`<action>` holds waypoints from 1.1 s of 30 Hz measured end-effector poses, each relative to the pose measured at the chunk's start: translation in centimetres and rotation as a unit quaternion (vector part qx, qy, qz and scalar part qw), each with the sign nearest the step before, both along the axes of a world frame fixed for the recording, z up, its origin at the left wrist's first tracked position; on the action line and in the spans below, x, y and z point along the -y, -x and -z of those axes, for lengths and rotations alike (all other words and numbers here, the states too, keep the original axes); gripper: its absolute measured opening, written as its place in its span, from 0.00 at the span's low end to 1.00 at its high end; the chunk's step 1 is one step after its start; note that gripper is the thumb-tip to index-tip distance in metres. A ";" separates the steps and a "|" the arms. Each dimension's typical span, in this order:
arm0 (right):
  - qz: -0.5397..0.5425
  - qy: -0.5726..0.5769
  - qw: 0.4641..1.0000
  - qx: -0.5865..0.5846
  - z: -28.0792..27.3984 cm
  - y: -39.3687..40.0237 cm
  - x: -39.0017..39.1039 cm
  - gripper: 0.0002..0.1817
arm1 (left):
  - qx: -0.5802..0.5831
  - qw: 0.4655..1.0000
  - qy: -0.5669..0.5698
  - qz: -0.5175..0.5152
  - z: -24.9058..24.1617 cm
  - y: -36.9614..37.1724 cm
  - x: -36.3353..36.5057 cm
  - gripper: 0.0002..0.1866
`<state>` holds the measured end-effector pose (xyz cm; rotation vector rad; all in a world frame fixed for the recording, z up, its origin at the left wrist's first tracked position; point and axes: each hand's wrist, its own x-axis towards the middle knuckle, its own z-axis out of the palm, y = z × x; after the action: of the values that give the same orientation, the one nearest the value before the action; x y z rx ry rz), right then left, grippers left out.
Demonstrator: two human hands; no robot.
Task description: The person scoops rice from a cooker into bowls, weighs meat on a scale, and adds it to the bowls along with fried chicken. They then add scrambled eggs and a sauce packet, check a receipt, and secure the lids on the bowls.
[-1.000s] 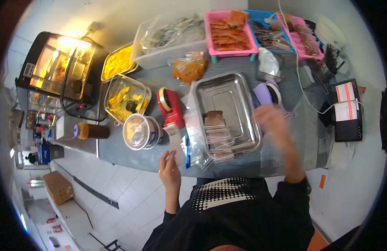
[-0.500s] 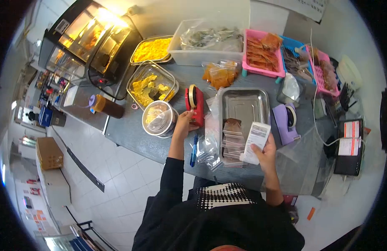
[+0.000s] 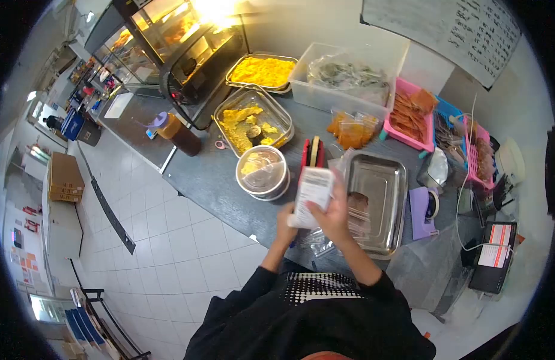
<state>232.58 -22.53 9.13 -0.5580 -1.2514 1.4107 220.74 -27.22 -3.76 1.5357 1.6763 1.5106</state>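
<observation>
My right hand (image 3: 332, 217) grips a white printed receipt (image 3: 315, 191), its thumb lying across the front. At the receipt's lower left edge my left hand (image 3: 284, 224) is closed against the paper, with its fingertips partly hidden behind it. Just beyond the receipt stands a red tape dispenser (image 3: 304, 157), partly covered. A lidded round tub (image 3: 262, 185) with yellow food showing through its lid stands to the left of the hands. On the right, a metal tray (image 3: 400, 207) has small flat bags of dark stuff (image 3: 358, 217) along its left side.
A purple tape dispenser (image 3: 419, 217) stands right of the tray. Behind are a glass dish (image 3: 284, 115) of yellow food, bags of orange sauce (image 3: 353, 133), a clear plastic bin (image 3: 337, 95) and a pink basket (image 3: 422, 139). A sauce bottle (image 3: 184, 139) stands left, near a heated cabinet (image 3: 196, 75).
My left hand has left the red tape dispenser and come to the receipt. My right hand has brought the receipt leftward from over the tray. The camera view has shifted.
</observation>
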 end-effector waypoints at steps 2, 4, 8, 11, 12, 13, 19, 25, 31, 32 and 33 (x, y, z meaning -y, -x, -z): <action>0.018 -0.136 0.979 0.149 2.1 4.8 -3.1 0.35 | -0.021 0.956 0.246 0.156 -2.9 1.2 2.2 0.09; -0.008 -0.172 0.913 0.370 2.5 7.4 -4.8 0.32 | 0.003 0.860 0.358 0.362 -8.1 3.5 3.4 0.10; 0.043 -0.156 0.824 0.544 4.1 9.5 -5.8 0.34 | 0.143 0.831 0.319 0.432 -13.3 12.2 2.3 0.20; 0.060 -0.209 0.796 0.565 3.9 10.0 -5.8 0.35 | 0.112 0.913 0.266 0.287 -16.8 16.5 -3.4 0.35; 0.056 -0.200 0.785 0.583 3.4 10.0 -5.8 0.36 | 0.093 0.911 0.288 0.282 -17.1 17.2 -5.9 0.37; 0.059 -0.200 0.777 0.594 2.9 10.2 -5.7 0.37 | 0.073 0.907 0.309 0.277 -17.2 17.5 -8.0 0.40; 0.074 -0.187 0.778 0.595 2.7 10.3 -5.5 0.39 | -0.495 0.785 0.345 0.137 -13.8 16.9 -13.3 0.57; 0.050 -0.148 0.825 0.543 3.5 10.3 -5.9 0.40 | -0.431 0.878 0.170 0.121 -12.4 16.3 -12.0 0.54; 0.050 0.139 0.974 0.173 7.9 9.3 -5.3 0.44 | 0.175 0.945 0.201 0.187 -8.4 20.1 -10.6 0.44; 0.029 0.178 0.980 0.084 8.1 9.8 -5.1 0.45 | 0.228 0.922 0.254 0.181 -5.9 20.6 -9.5 0.42; 0.047 0.149 0.955 0.251 9.1 10.2 -5.3 0.42 | 0.125 0.949 0.244 0.156 -4.4 20.2 -8.5 0.40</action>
<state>222.38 -17.27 0.07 -1.2275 -1.3846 1.4349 200.58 -18.75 0.62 1.2133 1.4376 0.9828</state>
